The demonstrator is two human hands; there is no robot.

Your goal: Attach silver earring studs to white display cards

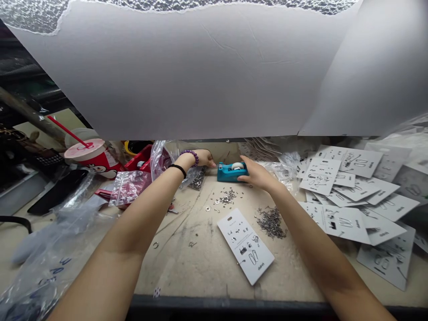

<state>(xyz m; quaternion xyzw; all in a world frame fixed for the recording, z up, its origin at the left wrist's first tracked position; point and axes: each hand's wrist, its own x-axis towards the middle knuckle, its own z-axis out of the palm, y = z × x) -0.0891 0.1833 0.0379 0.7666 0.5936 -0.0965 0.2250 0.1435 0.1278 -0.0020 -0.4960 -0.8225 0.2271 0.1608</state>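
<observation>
A teal tape dispenser [228,175] with a white-cored roll sits toward the back of the table. My right hand [256,174] is wrapped round its right end, thumb and fingers on either side. At the dispenser's left end, by the cutting edge, is my left hand [207,159], its fingers drawn together. Whatever it pinches is too small to make out. Closer to me lies a white earring card [245,246] with small metal pieces fixed on it. Between card and dispenser is a small pile of silvery bits [227,196]; a darker pile of metal pins [271,223] lies right of the card.
Many similar cards [347,218] overlap on the right. At left stand a red cup with a straw [95,156], a dark phone [53,191] and clear plastic bags [67,258]. A large white sheet [207,76] hangs low across the back. Loose rings [156,244] lie about.
</observation>
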